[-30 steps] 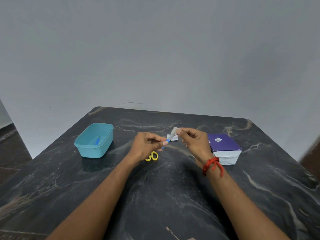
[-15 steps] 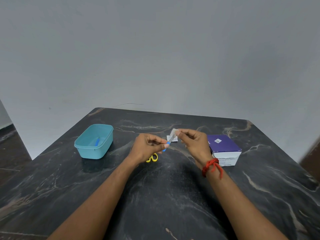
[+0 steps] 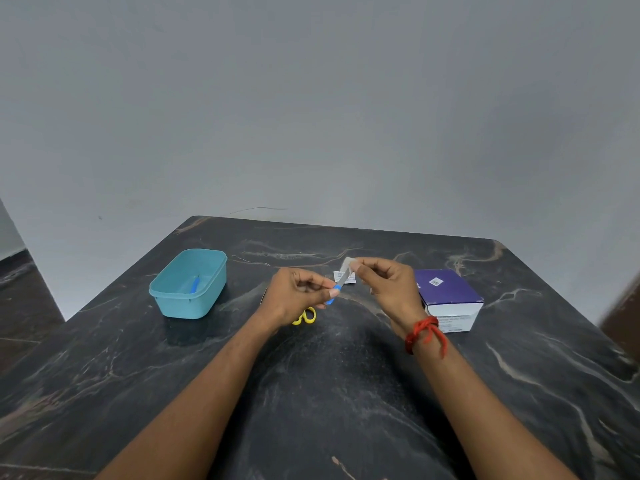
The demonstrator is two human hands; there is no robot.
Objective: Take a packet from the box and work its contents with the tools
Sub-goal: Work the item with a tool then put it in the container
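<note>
Head view, centre frame: we log left hand (image 3: 294, 299) pinching blue-handled tool (image 3: 336, 289), right hand (image 3: 391, 289) pinching small white piece (image 3: 347, 263).

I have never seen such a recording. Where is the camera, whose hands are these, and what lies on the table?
There is no machine here. A person works with two bare hands, and one camera worn on the head looks forward and down at them. The left hand pinches a thin tool with a blue handle. The right hand, with a red thread on its wrist, pinches a small whitish piece at the tool's tip. On the dark table stand a teal tub, with a blue tool inside, and a purple box. Yellow scissors lie partly under the left hand, and a small white packet lies behind the hands.
</note>
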